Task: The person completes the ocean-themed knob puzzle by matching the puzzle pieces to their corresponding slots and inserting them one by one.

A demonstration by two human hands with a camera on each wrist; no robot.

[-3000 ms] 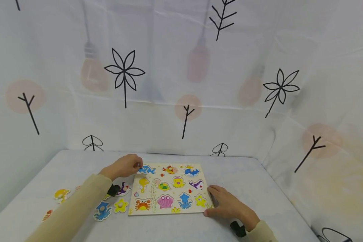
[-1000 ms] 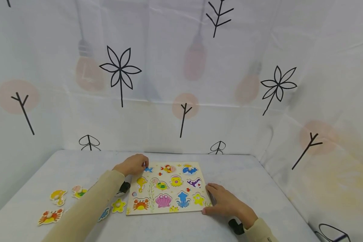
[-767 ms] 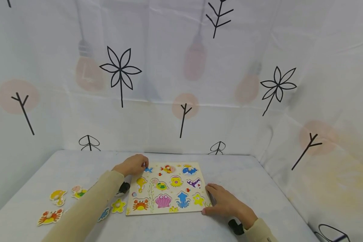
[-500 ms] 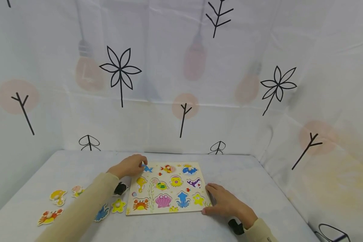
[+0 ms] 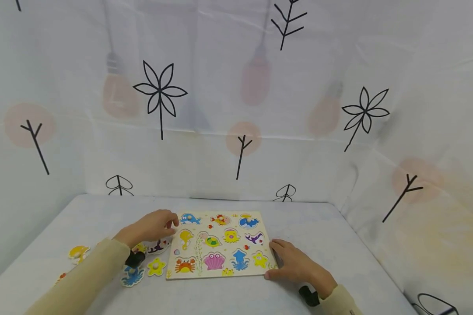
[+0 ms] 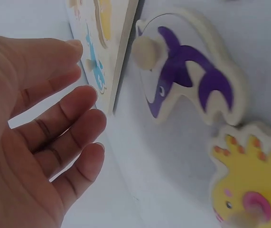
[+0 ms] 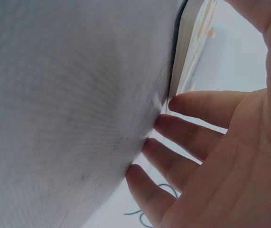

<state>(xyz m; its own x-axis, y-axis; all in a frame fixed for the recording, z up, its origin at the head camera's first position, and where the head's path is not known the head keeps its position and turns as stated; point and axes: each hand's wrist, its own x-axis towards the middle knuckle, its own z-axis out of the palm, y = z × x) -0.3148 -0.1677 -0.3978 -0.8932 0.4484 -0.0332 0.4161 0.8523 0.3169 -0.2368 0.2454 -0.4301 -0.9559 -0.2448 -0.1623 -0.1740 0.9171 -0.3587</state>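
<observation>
A wooden puzzle board (image 5: 209,274) with sea-animal pictures lies flat on the table. In its top left corner sits a blue dolphin-like knob piece (image 5: 184,219), seen uncovered. My left hand (image 5: 149,226) hovers just left of the board, fingers loosely bent and holding nothing. Beneath that hand lie a purple-and-white whale piece (image 6: 218,80) and a yellow octopus-like piece (image 6: 239,178), both with wooden knobs. My right hand (image 5: 297,264) rests against the board's right edge, thumb at the near corner. In the right wrist view its extended fingers (image 7: 187,135) touch the table and board side.
Left of the board lie a yellow star piece (image 5: 155,266), a blue squid piece (image 5: 132,277) and a yellow seahorse piece (image 5: 78,252). My left sleeve (image 5: 82,275) partly hides a crab piece (image 5: 62,276). A printed cloth backdrop (image 5: 204,166) stands behind the table.
My left hand has let go of the blue dolphin-like piece at the top left corner and drawn back to the left. The right hand stays at the board's edge.
</observation>
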